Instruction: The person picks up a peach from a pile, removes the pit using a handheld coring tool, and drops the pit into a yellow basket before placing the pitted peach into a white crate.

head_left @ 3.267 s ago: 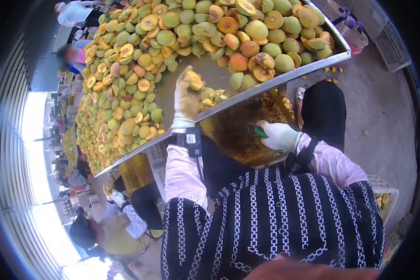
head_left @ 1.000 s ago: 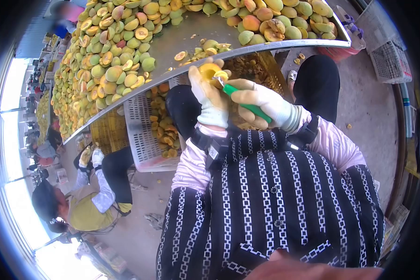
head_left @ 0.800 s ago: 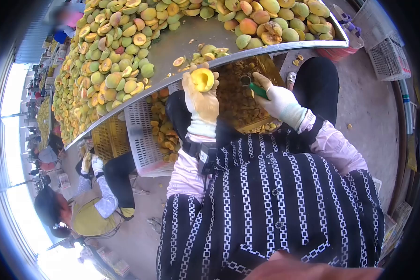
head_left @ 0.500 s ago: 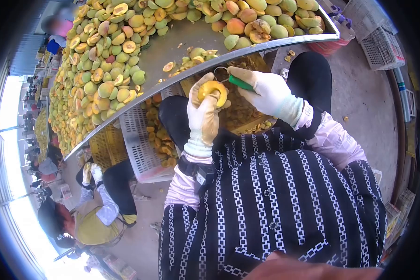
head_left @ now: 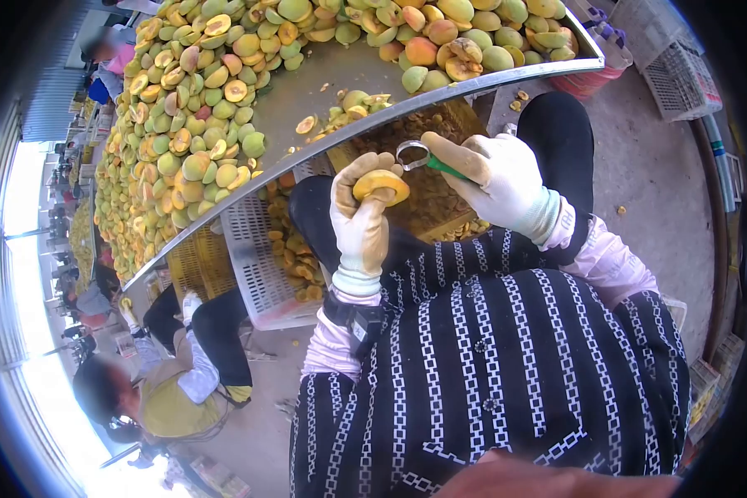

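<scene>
Yellow fruit (head_left: 397, 188) sits pinched in our left hand (head_left: 359, 222), thumb laid over it; our right hand (head_left: 505, 180) grips the green-handled tool (head_left: 436, 163), its metal loop near the fruit. Our hands are apart. We do well to steady the fruit, keep the thumb clear of the loop and work lightly. Beyond, a heap (head_left: 187, 137) covers much of the metal counter (head_left: 315, 98); a white crate (head_left: 245, 257) stands below its edge, and a co-worker (head_left: 178, 398) sits to our left.

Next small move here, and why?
Probably bring the green-handled loop tool to the fruit piece: the left hand pinches the piece with its edge exposed, and the right hand grips the tool, loop close by, seemingly not on the flesh.
</scene>
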`<action>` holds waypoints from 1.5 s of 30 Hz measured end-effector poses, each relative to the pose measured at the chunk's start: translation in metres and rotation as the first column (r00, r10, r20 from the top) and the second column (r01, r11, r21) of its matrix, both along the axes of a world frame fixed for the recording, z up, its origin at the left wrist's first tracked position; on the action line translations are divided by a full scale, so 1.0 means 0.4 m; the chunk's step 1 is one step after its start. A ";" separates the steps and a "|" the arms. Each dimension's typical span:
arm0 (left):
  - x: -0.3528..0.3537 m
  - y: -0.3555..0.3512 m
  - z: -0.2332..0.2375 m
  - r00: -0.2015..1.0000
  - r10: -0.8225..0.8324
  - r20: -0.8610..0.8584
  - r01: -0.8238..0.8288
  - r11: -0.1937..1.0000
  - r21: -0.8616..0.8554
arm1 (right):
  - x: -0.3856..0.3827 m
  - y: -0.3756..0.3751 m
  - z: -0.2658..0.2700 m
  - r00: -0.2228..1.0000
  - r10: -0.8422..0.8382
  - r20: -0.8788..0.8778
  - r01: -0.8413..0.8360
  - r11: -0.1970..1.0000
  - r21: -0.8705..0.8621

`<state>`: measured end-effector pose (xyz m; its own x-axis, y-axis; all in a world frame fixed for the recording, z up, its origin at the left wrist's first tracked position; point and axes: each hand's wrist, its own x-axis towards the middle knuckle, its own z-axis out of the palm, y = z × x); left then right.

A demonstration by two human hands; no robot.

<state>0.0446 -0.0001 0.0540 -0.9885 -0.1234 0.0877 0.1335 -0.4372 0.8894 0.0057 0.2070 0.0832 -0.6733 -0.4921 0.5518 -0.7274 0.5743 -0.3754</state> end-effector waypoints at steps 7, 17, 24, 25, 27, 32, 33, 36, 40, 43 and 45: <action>0.015 0.006 0.003 0.993 0.117 -0.008 -0.117 0.987 -0.107 | 0.020 -0.015 0.007 0.997 0.049 -0.065 -0.050 0.999 -0.014; 0.045 0.004 0.023 0.972 0.052 0.230 -0.040 0.998 -0.057 | -0.003 -0.033 -0.065 0.991 -0.105 0.086 0.079 0.960 0.269; 0.068 -0.182 0.036 0.886 0.398 0.237 -0.298 0.882 -0.366 | -0.069 0.001 -0.198 0.865 -0.141 0.482 0.017 0.967 0.253; 0.082 -0.245 0.032 0.832 0.518 0.201 -0.356 0.775 -0.522 | -0.077 0.005 -0.192 0.852 -0.131 0.508 -0.018 0.960 0.278; 0.109 -0.456 -0.080 0.723 0.669 -0.172 -0.301 0.080 -0.950 | -0.092 0.013 -0.196 0.805 -0.140 0.577 -0.071 0.942 0.328; -0.065 -0.348 0.012 0.843 0.506 -0.184 -0.279 0.119 -0.953 | -0.103 0.010 -0.169 0.770 -0.018 0.638 -0.276 0.892 0.357; -0.138 -0.297 0.011 0.923 0.382 -0.038 -0.244 0.508 -0.826 | -0.108 0.001 -0.128 0.774 0.021 0.633 -0.319 0.876 0.362; -0.348 -0.123 0.026 0.972 0.188 0.141 -0.018 0.659 -0.752 | -0.130 0.014 0.047 0.853 0.317 0.415 -0.356 0.934 0.020; -0.589 0.048 -0.042 0.984 -0.048 0.173 0.168 0.581 -0.796 | -0.198 -0.013 0.265 0.775 0.610 0.162 -0.534 0.497 0.684; -0.695 0.109 -0.111 0.982 -0.099 0.158 0.180 0.287 -0.941 | -0.166 0.020 0.251 0.869 0.479 0.128 -0.496 0.840 0.222; -0.732 0.104 -0.131 0.957 -0.222 0.187 0.207 0.072 -0.976 | -0.151 0.032 0.241 0.890 0.430 0.148 -0.444 0.892 0.079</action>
